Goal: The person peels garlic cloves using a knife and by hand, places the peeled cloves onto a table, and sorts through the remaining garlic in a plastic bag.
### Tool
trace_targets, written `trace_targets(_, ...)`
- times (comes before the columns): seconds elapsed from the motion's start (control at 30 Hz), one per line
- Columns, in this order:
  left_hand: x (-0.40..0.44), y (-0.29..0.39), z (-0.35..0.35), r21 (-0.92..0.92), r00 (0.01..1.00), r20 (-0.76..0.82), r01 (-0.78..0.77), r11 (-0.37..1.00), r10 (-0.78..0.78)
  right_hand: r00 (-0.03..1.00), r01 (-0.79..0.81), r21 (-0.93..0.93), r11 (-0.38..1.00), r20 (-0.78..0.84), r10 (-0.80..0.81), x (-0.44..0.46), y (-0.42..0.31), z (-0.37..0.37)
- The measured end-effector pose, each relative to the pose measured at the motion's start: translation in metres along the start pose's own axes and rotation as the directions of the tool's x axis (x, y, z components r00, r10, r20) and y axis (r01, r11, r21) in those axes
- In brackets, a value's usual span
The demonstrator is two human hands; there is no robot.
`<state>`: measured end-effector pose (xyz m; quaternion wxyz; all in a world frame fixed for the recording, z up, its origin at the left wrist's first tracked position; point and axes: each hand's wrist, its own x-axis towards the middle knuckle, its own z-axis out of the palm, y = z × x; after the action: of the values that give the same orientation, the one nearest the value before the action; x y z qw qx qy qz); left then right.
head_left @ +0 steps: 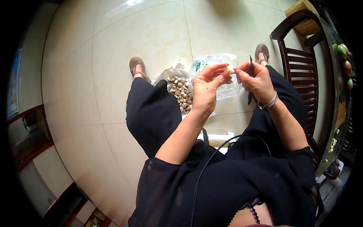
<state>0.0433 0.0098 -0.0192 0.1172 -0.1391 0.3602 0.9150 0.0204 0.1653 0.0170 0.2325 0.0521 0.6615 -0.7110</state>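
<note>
Head view: both hands are raised in front of the lap, close together over the edge of the clear bag (227,89). A pale clove (229,69) is pinched between thumb and fingers of the left hand (206,86), at its fingertips on the side toward the right hand (261,80). The clove's near end is met by the right thumb and fingertip, so the hands are joined only at the clove; palms are apart. A dark knife (251,68) is gripped in the right hand, held roughly lengthwise away from the body, one end showing past the fingers, the other below the hand. Whether the clove is touched by the blade can't be told.

Brownish cloves (181,92) are piled in the white bag (177,69) on the floor (151,34), left of and below the left hand, partly covered by it. The clear bag is spread just beside, under the hands; green marks are seen on it, contents unclear. A bracelet (268,102) is worn on the right wrist. At far right, a slatted chair (302,72) is placed by the table (334,109), on which fruit (347,67) and small pale pieces (332,145) are laid.
</note>
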Motion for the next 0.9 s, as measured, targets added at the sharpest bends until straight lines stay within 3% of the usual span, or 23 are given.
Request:
trace_targets(0.1,0.001,0.001,-0.001,0.155,0.996,0.065,-0.076,0.985,0.066,0.999,0.002,-0.046,0.999,-0.035,-0.003,0.001,0.003,-0.001)
trace_targets(0.17,0.002,0.005,-0.003,0.468,0.975,0.134,-0.222,0.856,0.18,0.998,0.025,-0.091,0.996,-0.05,-0.03,0.002,0.005,-0.002)
trace_targets(0.3,-0.001,0.017,0.0,0.585,0.987,0.14,-0.148,0.797,0.08,0.999,0.039,-0.193,0.98,-0.007,-0.041,0.001,0.002,0.002)
trace_targets(0.37,-0.002,0.019,-0.002,0.381,0.986,0.164,-0.042,0.923,-0.022,1.0,0.015,-0.187,0.982,-0.006,-0.016,0.0,0.002,0.002)
trace_targets(0.43,-0.001,0.017,-0.008,0.322,0.987,0.154,-0.002,0.947,-0.05,1.0,0.009,-0.18,0.984,-0.015,-0.012,0.001,0.0,0.002)
trace_targets(0.5,-0.001,0.016,-0.011,0.025,0.989,0.079,0.124,0.992,-0.125,1.0,0.004,-0.172,0.985,-0.029,-0.009,0.003,0.0,0.001)
trace_targets(0.57,-0.002,0.016,-0.012,-0.026,0.99,0.045,0.137,0.99,-0.136,0.988,0.14,-0.314,0.939,-0.011,-0.151,0.005,0.006,0.001)
trace_targets(0.63,-0.004,0.017,-0.014,-0.079,0.989,0.009,0.151,0.985,-0.151,0.984,0.163,-0.393,0.905,0.004,-0.176,0.004,0.003,0.004)
trace_targets(0.7,-0.005,0.021,-0.017,-0.088,0.977,0.043,0.211,0.974,-0.208,0.969,0.223,-0.697,0.682,0.083,-0.233,0.002,-0.003,0.007)
trace_targets(0.77,-0.006,0.018,-0.02,-0.07,0.981,0.012,0.192,0.979,-0.191,0.949,0.262,-0.758,0.597,0.089,-0.304,0.003,0.003,0.007)
trace_targets(0.9,-0.007,0.018,-0.021,-0.071,0.986,-0.003,0.163,0.984,-0.164,0.949,0.289,-0.689,0.665,0.114,-0.294,0.003,0.0,0.013)
